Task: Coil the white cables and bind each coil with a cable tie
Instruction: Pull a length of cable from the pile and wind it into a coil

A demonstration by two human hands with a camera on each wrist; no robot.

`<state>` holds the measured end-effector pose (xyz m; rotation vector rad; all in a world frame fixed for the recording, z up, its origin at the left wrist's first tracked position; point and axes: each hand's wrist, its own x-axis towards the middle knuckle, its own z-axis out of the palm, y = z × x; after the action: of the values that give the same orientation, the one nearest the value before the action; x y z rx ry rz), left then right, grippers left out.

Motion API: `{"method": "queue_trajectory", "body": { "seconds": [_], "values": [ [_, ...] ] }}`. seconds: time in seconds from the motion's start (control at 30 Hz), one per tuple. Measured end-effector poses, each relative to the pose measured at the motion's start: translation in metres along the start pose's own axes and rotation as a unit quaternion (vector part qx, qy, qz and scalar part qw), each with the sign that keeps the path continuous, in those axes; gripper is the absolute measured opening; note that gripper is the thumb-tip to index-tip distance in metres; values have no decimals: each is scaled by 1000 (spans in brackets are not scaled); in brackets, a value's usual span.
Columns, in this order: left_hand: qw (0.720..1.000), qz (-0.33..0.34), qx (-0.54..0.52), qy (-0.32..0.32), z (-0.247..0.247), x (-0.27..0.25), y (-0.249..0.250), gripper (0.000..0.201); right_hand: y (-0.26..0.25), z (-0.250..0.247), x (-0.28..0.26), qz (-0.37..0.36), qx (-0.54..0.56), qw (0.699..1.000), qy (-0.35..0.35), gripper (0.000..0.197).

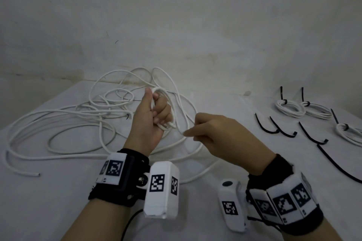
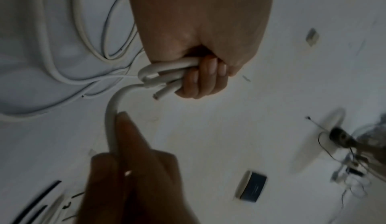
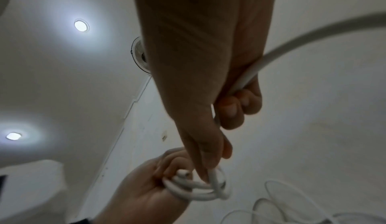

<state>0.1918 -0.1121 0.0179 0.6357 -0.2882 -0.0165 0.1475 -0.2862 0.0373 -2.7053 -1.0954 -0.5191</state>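
My left hand [image 1: 159, 116] is raised palm up over the table and grips a small coil [image 1: 166, 126] of white cable; the left wrist view shows its loops [image 2: 158, 74] and a cut end sticking out of the fist. My right hand [image 1: 193, 133] is just to the right and pinches the strand [image 1: 185, 117] that leads off the coil. In the right wrist view the fingers [image 3: 229, 112] curl round that strand [image 3: 292, 46], with the index tip by the coil [image 3: 194, 193]. Loose white cable [image 1: 78, 115] lies tangled on the left.
Three bound coils [image 1: 290, 108] [image 1: 319, 111] [image 1: 350, 133], each with a black tie, lie at the far right. Several loose black cable ties [image 1: 282, 131] lie in front of them. The white table [image 1: 58, 191] meets a wall at the back.
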Motion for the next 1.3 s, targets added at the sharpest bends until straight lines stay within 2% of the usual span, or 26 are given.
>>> {"method": "queue_trajectory", "body": {
  "seconds": [0.1,0.27,0.37,0.43,0.5,0.6,0.67,0.83,0.97,1.07,1.13,1.23,1.3],
  "values": [
    [999,-6,31,-3,5,0,-4,41,-12,3,2,-38,-10,998,46,9],
    [999,-36,34,-7,5,-2,-8,41,-13,-4,-2,-15,121,993,14,31],
    [996,-70,49,-16,6,-4,-11,39,-12,-7,-3,-1,200,980,9,26],
    [992,-91,85,-25,9,-8,-14,37,-10,-7,-3,-12,213,975,54,24],
    [983,-113,144,-32,12,-11,-18,36,-7,-7,-3,-11,200,975,97,25],
    [951,-138,270,-54,17,-18,-26,39,-4,-6,-2,-10,188,972,142,30],
    [936,-149,312,-67,20,-20,-29,43,-2,-6,-2,-11,208,965,160,27],
    [938,-236,231,-104,20,-20,-26,53,5,-9,-2,9,251,937,242,16],
    [940,-275,149,-135,22,-23,-25,37,13,4,1,39,225,929,293,13],
    [951,-261,93,-137,22,-22,-24,42,20,10,3,94,251,914,304,13],
    [958,-245,80,-131,23,-22,-23,48,22,9,2,148,337,892,263,19],
    [970,-204,107,-84,26,-23,-25,58,21,7,0,182,459,847,198,25],
    [977,-164,125,-51,27,-22,-26,58,18,6,0,189,470,839,200,25]
  ]
}}
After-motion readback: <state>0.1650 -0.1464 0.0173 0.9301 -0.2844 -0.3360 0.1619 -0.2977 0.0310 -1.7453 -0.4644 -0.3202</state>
